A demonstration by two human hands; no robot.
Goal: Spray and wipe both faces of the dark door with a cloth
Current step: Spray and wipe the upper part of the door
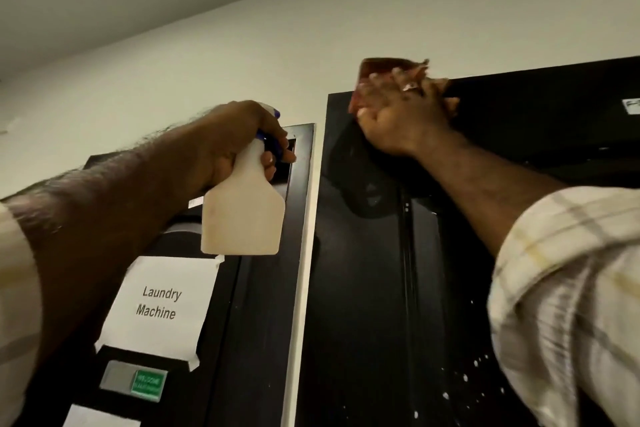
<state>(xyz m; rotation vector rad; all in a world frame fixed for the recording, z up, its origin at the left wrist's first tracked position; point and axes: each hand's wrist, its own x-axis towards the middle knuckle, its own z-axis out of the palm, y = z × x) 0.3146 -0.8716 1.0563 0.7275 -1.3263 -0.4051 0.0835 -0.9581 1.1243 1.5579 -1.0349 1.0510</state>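
At the left, the left hand [239,142] held a white plastic spray bottle [242,204] with a blue trigger head up at about head height, its body hanging below the fist. The fingers were curled round the bottle's neck, with at least one finger hooked over the trigger, so the grip looked ready for another squirt rather than at rest. The nozzle pointed toward the right, at the door, which probably explains why the bottle was kept raised and close instead of lowered.

Behind and below the bottle, a white paper sign reading "Laundry Machine" [159,302] was taped to a dark panel, with a small green sticker [149,384] underneath. A pale vertical frame strip [304,253] separated that panel from the tall dark door [374,288], the task's object, which filled the middle and right of the view.

The door's near face showed a wet smear near its top and white droplets [478,367] lower down, so spraying on this face appeared done and wiping under way. At the top corner, the right hand [405,118] pressed a reddish-brown cloth [377,68] against the door's upper edge. Its fingers were spread fairly flat over the cloth, pressing rather than clenching, a ring [411,87] visible on one. The high reach suited starting at the top and working down.
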